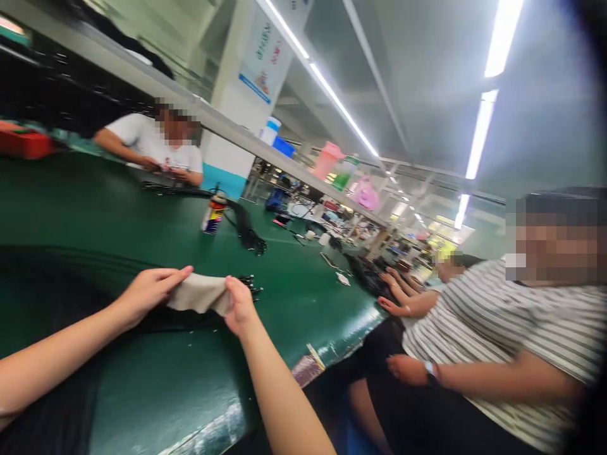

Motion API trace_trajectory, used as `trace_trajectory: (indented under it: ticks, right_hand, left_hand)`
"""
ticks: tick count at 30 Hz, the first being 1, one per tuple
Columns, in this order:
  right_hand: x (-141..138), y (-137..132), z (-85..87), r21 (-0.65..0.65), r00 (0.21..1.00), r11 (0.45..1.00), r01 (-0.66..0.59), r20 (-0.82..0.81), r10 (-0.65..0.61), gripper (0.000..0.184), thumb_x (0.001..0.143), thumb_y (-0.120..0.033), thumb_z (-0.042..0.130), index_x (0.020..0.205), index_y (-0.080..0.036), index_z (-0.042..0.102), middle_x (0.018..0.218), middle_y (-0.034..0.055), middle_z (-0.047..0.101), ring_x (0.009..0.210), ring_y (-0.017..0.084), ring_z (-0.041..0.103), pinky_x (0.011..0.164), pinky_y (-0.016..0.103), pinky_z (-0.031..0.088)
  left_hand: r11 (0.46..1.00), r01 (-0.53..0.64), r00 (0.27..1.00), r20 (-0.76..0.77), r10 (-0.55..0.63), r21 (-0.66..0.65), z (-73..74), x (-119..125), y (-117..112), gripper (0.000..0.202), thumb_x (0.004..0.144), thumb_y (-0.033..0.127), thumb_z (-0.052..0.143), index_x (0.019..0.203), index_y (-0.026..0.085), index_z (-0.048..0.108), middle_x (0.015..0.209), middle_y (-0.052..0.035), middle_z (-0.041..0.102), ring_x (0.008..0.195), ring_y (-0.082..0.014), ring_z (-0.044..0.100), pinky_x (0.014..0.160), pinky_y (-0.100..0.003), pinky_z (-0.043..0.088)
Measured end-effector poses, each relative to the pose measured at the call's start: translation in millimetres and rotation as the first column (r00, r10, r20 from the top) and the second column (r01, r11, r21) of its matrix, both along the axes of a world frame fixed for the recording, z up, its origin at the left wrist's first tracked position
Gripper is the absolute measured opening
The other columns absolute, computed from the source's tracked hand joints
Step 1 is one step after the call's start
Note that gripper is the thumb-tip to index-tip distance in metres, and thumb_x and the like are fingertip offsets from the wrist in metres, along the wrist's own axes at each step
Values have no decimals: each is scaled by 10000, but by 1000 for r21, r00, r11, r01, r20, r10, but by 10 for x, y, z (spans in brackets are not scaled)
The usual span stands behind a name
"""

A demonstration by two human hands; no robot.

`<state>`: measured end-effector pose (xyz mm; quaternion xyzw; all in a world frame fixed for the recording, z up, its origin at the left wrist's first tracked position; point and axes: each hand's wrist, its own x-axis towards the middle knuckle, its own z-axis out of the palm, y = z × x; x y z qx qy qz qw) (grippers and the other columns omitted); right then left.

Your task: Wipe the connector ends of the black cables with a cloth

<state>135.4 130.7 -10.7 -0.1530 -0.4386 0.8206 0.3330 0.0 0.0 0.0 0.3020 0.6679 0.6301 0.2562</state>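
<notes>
Two bare forearms reach in, the left hand (152,294) and right hand (239,306) pinching a beige cloth (199,294) between them, beside black wire ends (249,284) on a green bench mat (142,392). Farther off stands a spray can (213,215), its label too blurred to read. A co-worker in a striped shirt (493,328) sits right.

Green bench mat (142,221) | aerosol can (214,215) upright on it | co-worker in white T-shirt (152,142) opposite | co-worker in striped shirt (493,335) alongside | pink bottle (328,160) on overhead shelf (142,82)

Cloth (199,294): matt beige fabric, a bit rough, up above the desk
Desk (118,215): glossy green, smooth
Spray can (214,215): shiny metal, on the desk
</notes>
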Motion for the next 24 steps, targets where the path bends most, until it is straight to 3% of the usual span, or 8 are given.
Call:
trace_trajectory:
  ticks: [4, 9, 11, 13, 16, 18, 19, 24]
  right_hand:
    - [-125, 107, -29, 19, 990, 998, -61, 125, 59, 331, 544, -297, 857, 777, -156, 671, 715, 5, 701, 625, 138, 600, 609, 246, 484]
    - [-80, 263, -18, -13, 987, 996, -90, 136, 91, 362, 774, -485, 681, 909, -149, 685, 912, 61, 741, 828, 173, 684, 793, 295, 545]
    - [-25, 361, -4, 13, 994, 999, -42, 99, 41, 398, 862, -543, 551, 957, -177, 676, 961, 47, 737, 888, 159, 688, 826, 289, 546]
    - [26, 456, 2, 8, 994, 997, 83, 76, -83, 394, 902, -547, 482, 965, -205, 668, 964, 16, 733, 890, 128, 687, 817, 259, 546]
    - [83, 525, 15, -26, 980, 981, 192, 65, -190, 395, 912, -556, 456, 996, -228, 660, 994, -5, 721, 905, 111, 682, 806, 241, 548]
    - [102, 512, 40, -65, 978, 977, 205, 55, -202, 400, 910, -564, 455, 1011, -235, 658, 1034, -6, 712, 922, 115, 677, 802, 245, 552]
    - [106, 495, 55, -87, 978, 975, 206, 53, -202, 403, 911, -564, 453, 1013, -234, 659, 1049, -2, 709, 925, 119, 677, 797, 249, 555]
    - [95, 405, 111, -165, 978, 965, 206, 67, -198, 407, 930, -532, 442, 988, -199, 669, 1020, 18, 713, 895, 118, 683, 766, 233, 556]
  left_hand:
    - [993, -52, 992, 117, 39, 107, -7, 6, 68, 647, 593, 770, 631, 617, 130, 542, 474, 63, 350, 437, -58, 320, 406, -178, 230]
    - [992, 84, 981, 168, -99, 95, 6, -12, 90, 580, 637, 664, 685, 843, 124, 632, 713, -48, 634, 535, -134, 584, 473, -237, 457]
    - [967, 256, 962, 98, -256, 11, 38, -40, 39, 518, 674, 602, 681, 858, 119, 649, 732, -64, 658, 540, -136, 596, 476, -240, 465]
    - [843, 504, 857, -12, -515, -189, 136, -28, -45, 411, 711, 519, 667, 804, 119, 661, 687, -56, 653, 553, -141, 601, 502, -247, 481]
    - [490, 706, 533, -71, -843, -512, 398, 105, -204, 207, 741, 342, 624, 725, 143, 681, 673, -52, 668, 601, -160, 612, 517, -247, 466]
    - [347, 615, 402, -97, -910, -708, 580, 238, -308, 99, 707, 230, 625, 665, 162, 684, 662, -42, 677, 573, -159, 586, 506, -252, 427]
    - [329, 520, 375, -136, -917, -788, 652, 302, -355, 63, 673, 178, 636, 628, 167, 679, 646, -36, 674, 547, -157, 565, 500, -258, 404]
    - [431, 199, 379, -336, -862, -880, 767, 450, -541, 157, 563, 20, 620, 521, 169, 644, 554, -4, 618, 469, -130, 470, 472, -259, 309]
